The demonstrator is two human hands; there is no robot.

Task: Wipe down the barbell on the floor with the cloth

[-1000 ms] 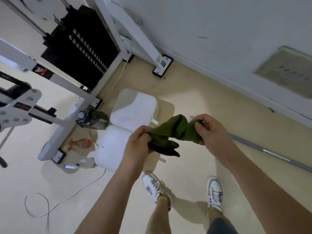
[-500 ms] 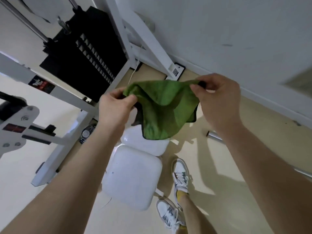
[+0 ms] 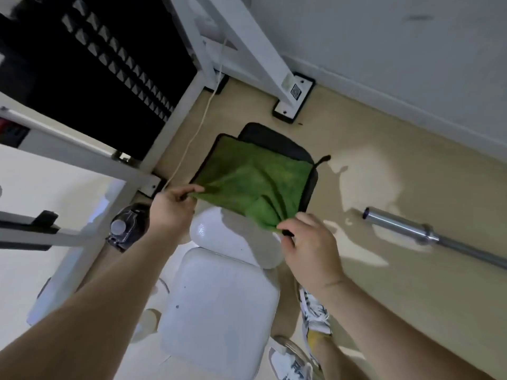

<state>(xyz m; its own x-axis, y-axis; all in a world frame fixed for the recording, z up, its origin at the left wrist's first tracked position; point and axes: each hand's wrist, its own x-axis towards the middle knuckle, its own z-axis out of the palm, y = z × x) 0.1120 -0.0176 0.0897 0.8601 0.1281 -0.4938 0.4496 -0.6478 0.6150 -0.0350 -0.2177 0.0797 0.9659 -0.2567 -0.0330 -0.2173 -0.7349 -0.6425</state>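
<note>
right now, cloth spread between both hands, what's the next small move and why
Probably swing the green cloth right and down toward the barbell. Left hand and right hand each pinch an edge, holding it open above the white bench pad, while the bar lies untouched on the floor to the right.

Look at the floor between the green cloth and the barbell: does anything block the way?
Nothing visible does. Both hands, left hand and right hand, hold the cloth above the white bench; the barbell lies to the right, with only bare floor between.
</note>
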